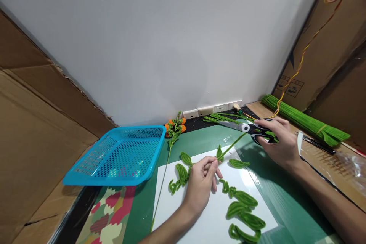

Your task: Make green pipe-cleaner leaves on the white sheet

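My left hand (201,181) pinches one end of a green pipe cleaner (233,146) above a white sheet (206,217). The stem runs up and right toward black-handled scissors (251,129), which my right hand (278,143) grips by the handles. The blades point left over a small pile of cut green stems (221,118). Folded green pipe-cleaner leaves (243,209) lie on the sheet near both hands, with more (181,173) left of my left hand.
A blue perforated basket (120,154) sits at the left. A stem with orange blossoms (174,127) lies beside it. A bundle of long green pipe cleaners (307,122) rests at the right by cardboard. Wall sockets (213,109) line the back edge of the green mat (274,194).
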A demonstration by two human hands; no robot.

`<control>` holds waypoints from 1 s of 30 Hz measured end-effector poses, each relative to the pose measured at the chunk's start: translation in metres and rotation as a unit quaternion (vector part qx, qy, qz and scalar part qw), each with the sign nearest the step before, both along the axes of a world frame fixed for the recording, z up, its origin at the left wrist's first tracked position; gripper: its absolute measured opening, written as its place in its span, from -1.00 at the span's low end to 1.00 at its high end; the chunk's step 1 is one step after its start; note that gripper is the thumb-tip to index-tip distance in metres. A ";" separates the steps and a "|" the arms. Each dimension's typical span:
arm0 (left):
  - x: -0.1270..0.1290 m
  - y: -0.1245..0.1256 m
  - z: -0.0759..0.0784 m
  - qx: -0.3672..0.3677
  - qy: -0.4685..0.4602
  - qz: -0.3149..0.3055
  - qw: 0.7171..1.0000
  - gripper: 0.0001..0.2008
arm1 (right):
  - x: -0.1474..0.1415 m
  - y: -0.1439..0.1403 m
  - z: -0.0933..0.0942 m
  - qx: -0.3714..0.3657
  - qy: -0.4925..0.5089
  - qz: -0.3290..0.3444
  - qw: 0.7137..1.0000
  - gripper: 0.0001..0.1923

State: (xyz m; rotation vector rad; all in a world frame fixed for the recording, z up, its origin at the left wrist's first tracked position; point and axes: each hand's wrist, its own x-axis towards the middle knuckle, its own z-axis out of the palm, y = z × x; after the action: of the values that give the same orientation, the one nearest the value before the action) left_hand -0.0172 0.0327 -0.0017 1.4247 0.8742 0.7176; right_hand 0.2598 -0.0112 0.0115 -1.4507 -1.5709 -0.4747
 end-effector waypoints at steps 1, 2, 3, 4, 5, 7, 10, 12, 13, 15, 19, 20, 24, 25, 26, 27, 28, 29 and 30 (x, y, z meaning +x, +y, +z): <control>0.000 -0.001 0.000 0.000 0.003 -0.005 1.000 -0.61 | -0.001 -0.001 0.001 0.009 0.008 -0.009 1.000 -0.66; 0.000 -0.001 0.000 -0.004 0.004 -0.006 1.000 -0.61 | -0.001 -0.001 0.001 0.015 0.017 -0.017 1.000 -0.66; 0.000 -0.001 0.000 -0.010 0.002 -0.002 1.000 -0.61 | 0.000 -0.001 0.001 0.021 0.028 -0.023 0.999 -0.66; -0.001 -0.001 0.000 -0.015 -0.002 0.006 1.000 -0.61 | 0.001 -0.001 0.000 0.027 0.042 -0.026 0.998 -0.64; -0.001 -0.001 0.000 -0.019 -0.008 0.015 1.000 -0.61 | 0.002 0.000 -0.002 0.031 0.057 -0.022 0.998 -0.63; -0.002 0.000 0.001 -0.022 -0.024 0.033 0.999 -0.61 | 0.003 0.001 -0.006 0.031 0.098 0.007 0.995 -0.58; -0.002 0.001 0.003 -0.036 -0.055 0.056 0.996 -0.62 | 0.002 0.003 -0.012 0.004 0.192 0.078 0.978 -0.52; -0.001 0.002 0.004 -0.046 -0.074 0.071 0.994 -0.61 | -0.001 0.003 -0.014 -0.024 0.246 0.117 0.962 -0.50; -0.001 0.002 0.005 -0.050 -0.080 0.077 0.993 -0.61 | -0.003 0.003 -0.015 -0.038 0.260 0.131 0.956 -0.51; -0.001 0.002 0.007 -0.053 -0.086 0.083 0.991 -0.61 | -0.006 0.003 -0.015 -0.062 0.265 0.151 0.950 -0.52; 0.000 0.002 0.007 -0.052 -0.092 0.086 0.991 -0.61 | -0.011 0.002 -0.010 -0.108 0.244 0.162 0.950 -0.56; -0.001 0.003 0.006 -0.051 -0.094 0.087 0.990 -0.61 | -0.012 0.002 -0.009 -0.123 0.238 0.161 0.950 -0.55; -0.001 0.004 0.002 -0.051 -0.104 0.088 0.989 -0.61 | -0.011 0.002 -0.004 -0.201 0.205 0.186 0.940 -0.38; -0.001 0.005 0.001 -0.052 -0.106 0.089 0.989 -0.61 | -0.010 0.003 -0.004 -0.229 0.198 0.195 0.933 -0.35; -0.001 0.005 0.001 -0.052 -0.107 0.091 0.989 -0.61 | -0.010 0.003 -0.004 -0.257 0.193 0.202 0.925 -0.34; -0.001 0.005 0.000 -0.051 -0.107 0.094 0.988 -0.61 | -0.010 0.003 -0.004 -0.282 0.189 0.204 0.918 -0.34; -0.002 0.006 0.000 -0.050 -0.108 0.097 0.988 -0.61 | -0.010 0.003 -0.003 -0.301 0.187 0.205 0.913 -0.35; -0.002 0.006 0.000 -0.049 -0.108 0.099 0.988 -0.62 | -0.010 0.003 -0.003 -0.314 0.187 0.204 0.908 -0.35; -0.002 0.006 0.000 -0.048 -0.109 0.099 0.988 -0.62 | -0.010 0.003 -0.003 -0.322 0.190 0.205 0.904 -0.36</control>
State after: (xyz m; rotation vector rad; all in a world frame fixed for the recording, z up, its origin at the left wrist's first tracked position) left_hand -0.0188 0.0384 -0.0020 1.1609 0.8734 0.9493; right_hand 0.2501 -0.0079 0.0088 -1.4921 -1.7135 0.6040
